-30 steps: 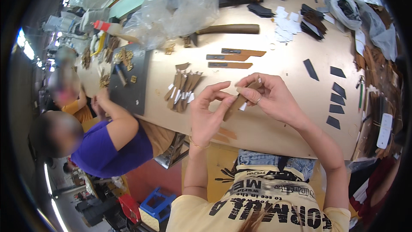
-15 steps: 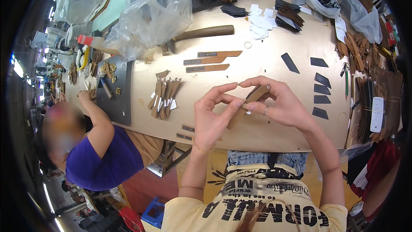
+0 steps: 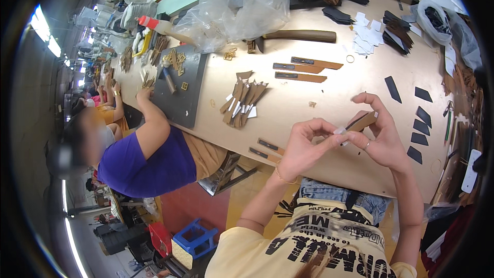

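In front of my body, both hands work at a brown leather strip (image 3: 365, 120) with a dark layer along one side. My left hand (image 3: 307, 144) is closed, with thumb and fingers pinched at the strip's lower end beside a small white bit (image 3: 340, 130). My right hand (image 3: 385, 145), wearing a ring, grips the strip with its thumb, and its index finger arches above. The hands partly hide the strip. Beyond them lie a small brass-coloured piece (image 3: 312, 104) and brown strips with dark pieces on them (image 3: 300, 76).
Dark slanted pieces (image 3: 420, 139) line the table's right side. Left of my hands lies a fan of brown strips with white tags (image 3: 244, 102). A wooden-handled hammer (image 3: 301, 35), plastic bags (image 3: 247, 13) and white paper slips (image 3: 364, 36) lie farther back. A co-worker in purple (image 3: 149, 162) sits at left.
The view has swung left, so the table appears farther right. My right index finger has lifted off the strip, and my left fingers have curled in. The brass-coloured piece now shows.
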